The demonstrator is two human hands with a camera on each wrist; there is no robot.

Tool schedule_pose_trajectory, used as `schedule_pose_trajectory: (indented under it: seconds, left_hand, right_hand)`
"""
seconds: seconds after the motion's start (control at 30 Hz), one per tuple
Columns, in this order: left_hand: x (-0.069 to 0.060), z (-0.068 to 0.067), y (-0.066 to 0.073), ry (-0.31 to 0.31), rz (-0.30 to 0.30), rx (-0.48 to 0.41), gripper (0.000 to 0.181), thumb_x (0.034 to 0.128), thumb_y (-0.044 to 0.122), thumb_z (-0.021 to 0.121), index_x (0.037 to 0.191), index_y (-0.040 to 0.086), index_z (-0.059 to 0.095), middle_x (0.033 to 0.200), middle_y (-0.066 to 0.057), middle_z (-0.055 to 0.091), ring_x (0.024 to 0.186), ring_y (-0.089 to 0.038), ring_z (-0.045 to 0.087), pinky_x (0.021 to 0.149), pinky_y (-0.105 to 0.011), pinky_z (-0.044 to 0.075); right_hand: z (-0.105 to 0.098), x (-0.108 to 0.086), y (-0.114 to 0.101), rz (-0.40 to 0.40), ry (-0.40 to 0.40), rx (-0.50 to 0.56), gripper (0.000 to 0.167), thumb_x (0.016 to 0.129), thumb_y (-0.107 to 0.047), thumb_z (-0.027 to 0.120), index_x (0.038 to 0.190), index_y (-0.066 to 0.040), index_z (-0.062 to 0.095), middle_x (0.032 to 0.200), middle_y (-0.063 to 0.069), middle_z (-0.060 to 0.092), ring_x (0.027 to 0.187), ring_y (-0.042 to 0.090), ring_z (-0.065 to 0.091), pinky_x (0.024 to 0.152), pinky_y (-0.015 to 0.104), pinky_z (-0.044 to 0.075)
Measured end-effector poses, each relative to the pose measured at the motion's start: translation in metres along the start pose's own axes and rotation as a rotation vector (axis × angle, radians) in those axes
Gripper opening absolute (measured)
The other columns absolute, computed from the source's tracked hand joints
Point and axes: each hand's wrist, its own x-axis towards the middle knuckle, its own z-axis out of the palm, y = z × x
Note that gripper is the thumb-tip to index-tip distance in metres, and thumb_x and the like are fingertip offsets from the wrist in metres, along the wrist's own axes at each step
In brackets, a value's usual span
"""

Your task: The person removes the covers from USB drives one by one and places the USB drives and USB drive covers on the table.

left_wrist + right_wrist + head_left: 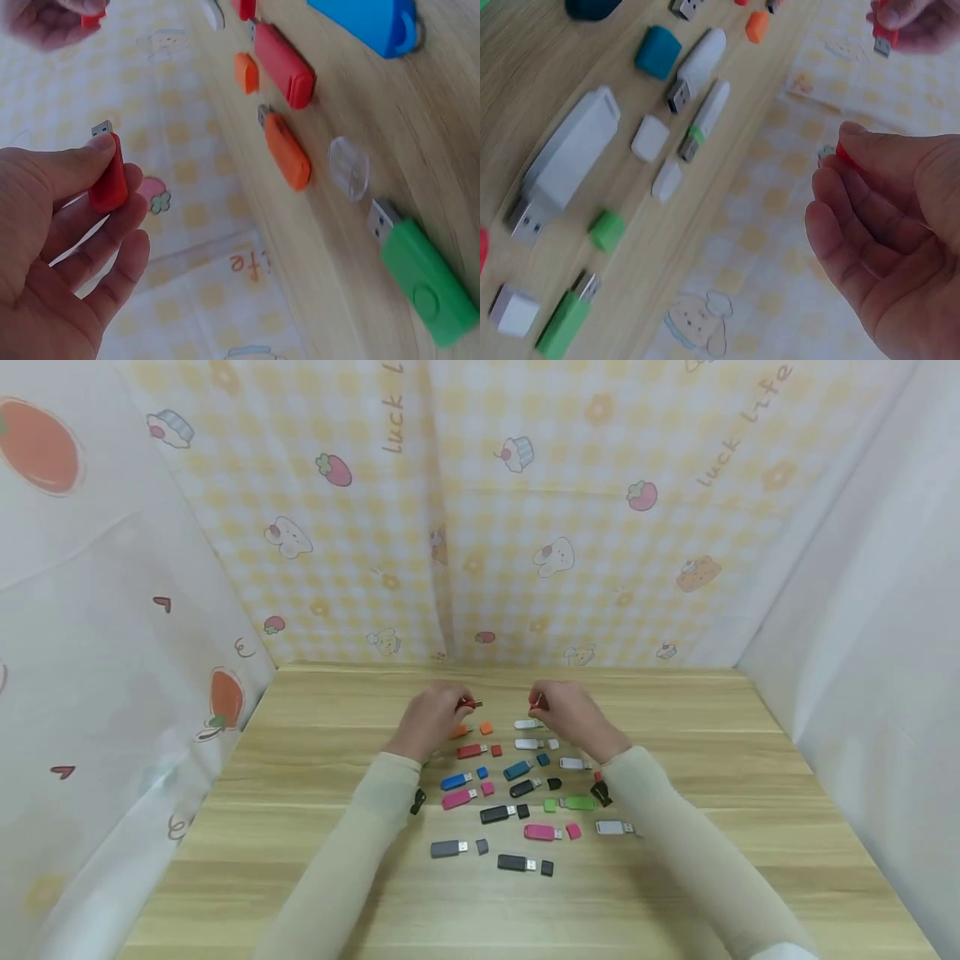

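Observation:
My left hand (pixel 431 723) pinches a red USB stick (pixel 110 178) between thumb and fingers, its bare metal plug pointing outward. A short way to the right, my right hand (pixel 576 717) pinches a small red cap (pixel 843 153), mostly covered by the fingertips. The stick and the cap are apart, both held above the far part of the table. Just under the left hand lie an orange USB stick (pixel 286 152) and its orange cap (pixel 246 73). Slim white USB sticks (pixel 709 112) lie below the right hand, with white caps (pixel 651 138) beside them.
Several uncapped USB sticks with loose caps cover the wooden table (pixel 300 860): a blue one (pixel 456 782), a green one (pixel 579 803), a grey one (pixel 448 849), a black one (pixel 516 862). A patterned curtain (pixel 480 527) hangs behind the table, and white cloth (pixel 862 568) at the sides.

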Motion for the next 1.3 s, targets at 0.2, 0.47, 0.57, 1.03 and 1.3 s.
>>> schedule_pose_trajectory:
  seconds: [0.2, 0.47, 0.57, 1.03, 1.3]
  left_hand:
    - [0.013, 0.014, -0.001, -0.077, -0.07, -0.028, 0.009, 0.1045, 0.017, 0.073, 0.106, 0.009, 0.078, 0.1, -0.006, 0.08, 0.084, -0.021, 0.069, 0.08, -0.038, 0.062]
    - [0.033, 0.04, -0.006, -0.161, -0.164, -0.036, 0.007, 0.1037, 0.012, 0.072, 0.103, 0.009, 0.078, 0.101, -0.007, 0.079, 0.085, -0.023, 0.067, 0.083, -0.042, 0.061]
    - [0.037, 0.048, -0.006, -0.167, -0.167, -0.038, 0.007, 0.1027, 0.012, 0.073, 0.101, 0.007, 0.079, 0.101, -0.008, 0.079, 0.087, -0.024, 0.068, 0.085, -0.043, 0.061]
    - [0.04, 0.062, 0.0, -0.212, -0.235, 0.059, 0.013, 0.1041, 0.012, 0.072, 0.101, 0.008, 0.084, 0.101, -0.007, 0.077, 0.086, -0.02, 0.066, 0.084, -0.038, 0.062]
    - [0.04, 0.054, 0.007, -0.242, -0.23, 0.195, 0.022, 0.1077, 0.015, 0.063, 0.098, 0.003, 0.08, 0.106, -0.014, 0.074, 0.096, -0.028, 0.067, 0.08, -0.046, 0.064]
  right_hand:
    - [0.014, 0.023, -0.009, -0.043, -0.041, -0.034, 0.006, 0.101, -0.013, 0.078, 0.102, -0.008, 0.074, 0.096, 0.005, 0.077, 0.086, 0.019, 0.071, 0.08, 0.037, 0.061]
    - [0.031, 0.047, -0.015, -0.049, -0.09, -0.092, 0.005, 0.1, -0.006, 0.075, 0.104, -0.004, 0.078, 0.103, 0.01, 0.079, 0.097, 0.027, 0.074, 0.088, 0.041, 0.062]
    - [0.039, 0.053, -0.015, -0.037, -0.126, -0.112, 0.009, 0.1, -0.002, 0.072, 0.104, -0.003, 0.08, 0.107, 0.012, 0.079, 0.099, 0.029, 0.073, 0.088, 0.042, 0.063]
    - [0.055, 0.06, -0.012, 0.082, -0.142, -0.161, 0.01, 0.103, -0.007, 0.07, 0.101, -0.008, 0.08, 0.108, 0.01, 0.077, 0.097, 0.025, 0.069, 0.086, 0.042, 0.062]
    - [0.05, 0.059, -0.014, 0.088, -0.136, -0.125, 0.02, 0.106, -0.01, 0.066, 0.123, -0.003, 0.077, 0.13, 0.015, 0.074, 0.117, 0.032, 0.071, 0.098, 0.045, 0.062]
